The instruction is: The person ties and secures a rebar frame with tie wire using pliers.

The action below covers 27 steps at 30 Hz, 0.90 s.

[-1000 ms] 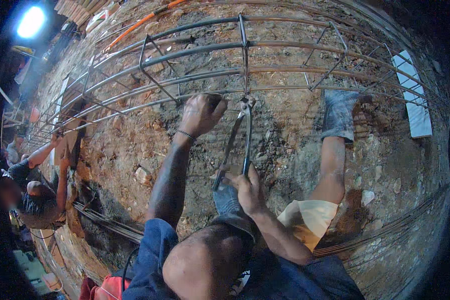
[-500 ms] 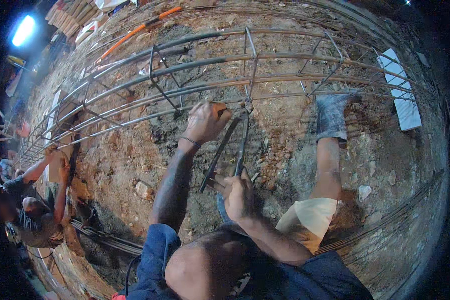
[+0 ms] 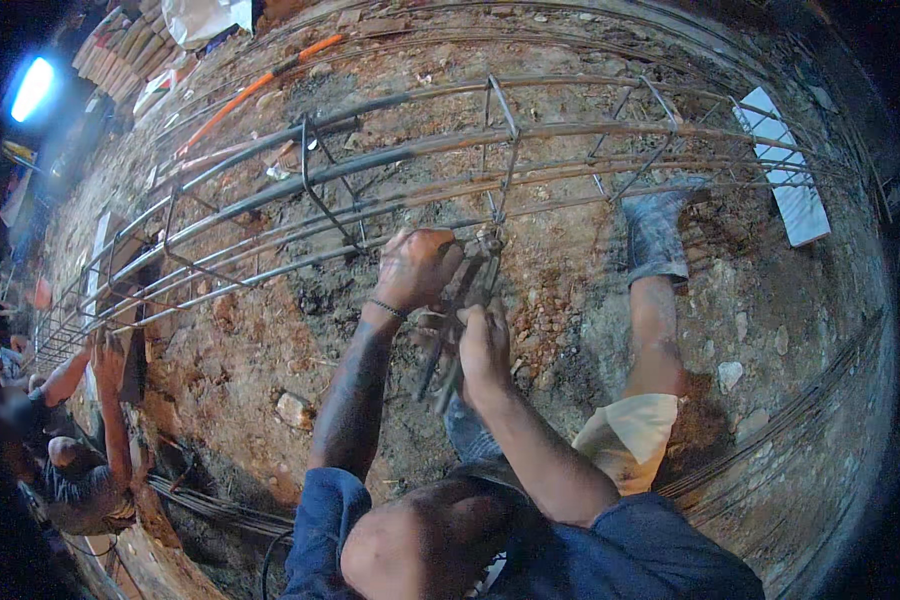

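Observation:
A long rebar cage (image 3: 415,152) of straight bars and square stirrups runs across in front of me. My right hand (image 3: 485,345) is closed around the dark metal handles of a pair of pincers (image 3: 480,268), blurred by motion. The pincers' jaws are at the near lower bar, by the foot of a stirrup (image 3: 511,160). Just left of the jaws, my left hand (image 3: 415,268) is a closed fist against that near bar. What its fingers hold is hidden.
White blocks (image 3: 785,170) lie under the cage's right end, with a pale block (image 3: 100,250) under its left. Another person (image 3: 85,470) reaches to the cage at far left. Loose rods (image 3: 770,420) lie at right; an orange-and-black bar (image 3: 240,100) lies beyond the cage.
My right hand has moved up the pincers toward the cage, and the handles have swung and blurred. My left hand stays by the near bar. The whole view has shifted slightly.

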Motion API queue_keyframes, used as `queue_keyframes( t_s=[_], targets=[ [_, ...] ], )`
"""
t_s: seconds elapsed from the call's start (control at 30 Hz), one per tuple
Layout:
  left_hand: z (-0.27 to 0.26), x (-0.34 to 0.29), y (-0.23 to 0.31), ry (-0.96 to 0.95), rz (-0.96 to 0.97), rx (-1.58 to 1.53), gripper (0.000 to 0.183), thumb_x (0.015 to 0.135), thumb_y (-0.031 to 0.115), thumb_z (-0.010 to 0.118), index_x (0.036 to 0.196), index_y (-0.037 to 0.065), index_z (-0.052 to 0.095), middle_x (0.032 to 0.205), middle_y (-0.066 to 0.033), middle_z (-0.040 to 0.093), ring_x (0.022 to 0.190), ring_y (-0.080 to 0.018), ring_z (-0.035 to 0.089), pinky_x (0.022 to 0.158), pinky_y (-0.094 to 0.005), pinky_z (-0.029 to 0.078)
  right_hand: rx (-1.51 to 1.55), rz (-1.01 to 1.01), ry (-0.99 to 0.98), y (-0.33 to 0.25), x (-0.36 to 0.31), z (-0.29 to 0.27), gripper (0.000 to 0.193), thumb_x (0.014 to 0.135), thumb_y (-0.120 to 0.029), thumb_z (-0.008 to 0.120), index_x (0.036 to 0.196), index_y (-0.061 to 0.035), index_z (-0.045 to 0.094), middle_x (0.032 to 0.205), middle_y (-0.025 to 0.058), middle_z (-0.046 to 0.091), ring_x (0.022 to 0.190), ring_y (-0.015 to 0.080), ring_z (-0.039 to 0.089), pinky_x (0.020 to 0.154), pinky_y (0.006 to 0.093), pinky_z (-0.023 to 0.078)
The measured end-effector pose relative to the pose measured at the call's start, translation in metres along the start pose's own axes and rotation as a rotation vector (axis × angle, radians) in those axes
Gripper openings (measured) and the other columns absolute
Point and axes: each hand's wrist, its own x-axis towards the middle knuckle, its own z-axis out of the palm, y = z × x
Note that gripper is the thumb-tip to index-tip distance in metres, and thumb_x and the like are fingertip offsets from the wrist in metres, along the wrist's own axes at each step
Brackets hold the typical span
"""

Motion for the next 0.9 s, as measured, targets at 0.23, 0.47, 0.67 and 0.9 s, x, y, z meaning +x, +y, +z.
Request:
queue_keyframes(
  t_s=[0.23,0.47,0.67,0.9],
  targets=[
    [-0.012,0.005,0.002,-0.139,-0.009,-0.017,0.020,0.083,0.023,0.051,0.081,0.006,0.059,0.077,-0.0156,0.060,0.078,-0.0346,0.057,0.072,-0.0429,0.042,0.339,0.105,-0.303,-0.035,-0.043,-0.020,0.054,0.092,-0.020,0.037,0.139,-0.0019,0.018,0.116,0.0114,0.049,0.100,0.0183,0.055,0.079,0.0271,0.049],
    [-0.007,0.005,0.001,-0.116,-0.104,-0.030,0.023,0.081,0.029,0.051,0.082,0.008,0.062,0.080,-0.0144,0.062,0.078,-0.0319,0.058,0.076,-0.0411,0.043,0.233,0.184,-0.246,-0.033,-0.030,-0.022,0.040,0.089,-0.011,0.033,0.128,-0.0093,0.030,0.100,0.0120,0.052,0.084,0.0243,0.061,0.074,0.0377,0.055],
    [-0.013,-0.002,0.003,-0.070,-0.053,-0.025,0.023,0.082,0.024,0.055,0.090,0.004,0.063,0.087,-0.0164,0.063,0.083,-0.0341,0.058,0.077,-0.0400,0.042,0.125,0.187,-0.137,-0.031,-0.032,-0.014,0.050,0.089,-0.014,0.036,0.136,-0.0077,0.021,0.103,0.0116,0.052,0.095,0.0227,0.056,0.069,0.0330,0.053],
    [-0.007,0.003,0.006,-0.002,-0.033,-0.048,0.022,0.082,0.024,0.054,0.087,0.005,0.063,0.083,-0.0158,0.062,0.081,-0.0337,0.058,0.076,-0.0396,0.042,0.112,0.087,-0.088,-0.022,-0.022,-0.005,0.066,0.086,-0.018,0.042,0.143,-0.0095,0.009,0.101,0.0114,0.052,0.088,0.0181,0.054,0.071,0.0336,0.052]
  ],
)
